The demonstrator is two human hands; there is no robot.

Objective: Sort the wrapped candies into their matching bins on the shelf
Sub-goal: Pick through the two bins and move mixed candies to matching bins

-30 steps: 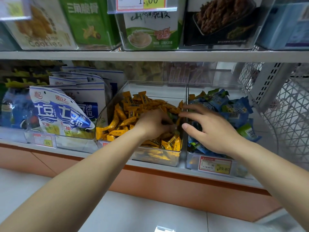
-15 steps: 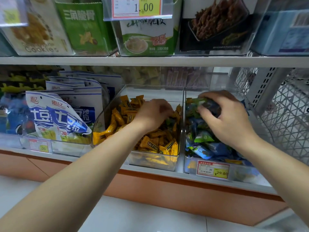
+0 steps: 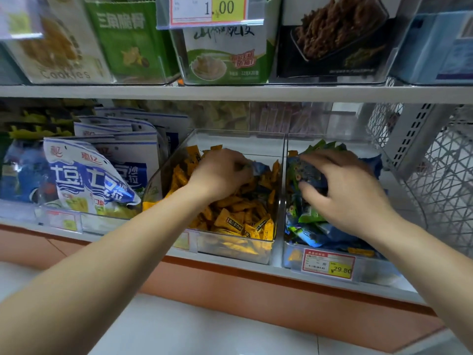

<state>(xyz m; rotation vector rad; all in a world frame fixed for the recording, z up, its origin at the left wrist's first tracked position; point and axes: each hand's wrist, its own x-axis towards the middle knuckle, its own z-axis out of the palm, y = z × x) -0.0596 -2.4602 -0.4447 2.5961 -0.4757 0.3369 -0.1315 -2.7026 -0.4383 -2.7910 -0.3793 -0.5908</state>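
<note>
A blue foil-wrapped candy (image 3: 259, 167) juts from the left hand's (image 3: 220, 172) pinch, above heaped orange wrapped candies (image 3: 230, 219) in a clear plastic bin (image 3: 238, 139). Blue-green wrapped candies (image 3: 307, 172) bunch within the right hand's (image 3: 343, 190) grip.

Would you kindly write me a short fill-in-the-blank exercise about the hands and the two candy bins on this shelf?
1. Among the yellow candies, the left hand grips a stray candy wrapped in ____.
2. The right hand holds blue and green candies over the clear bin on the ____.
3. The price tag on that bin's front reads ____.
Missing words: blue; right; 29.80
</note>
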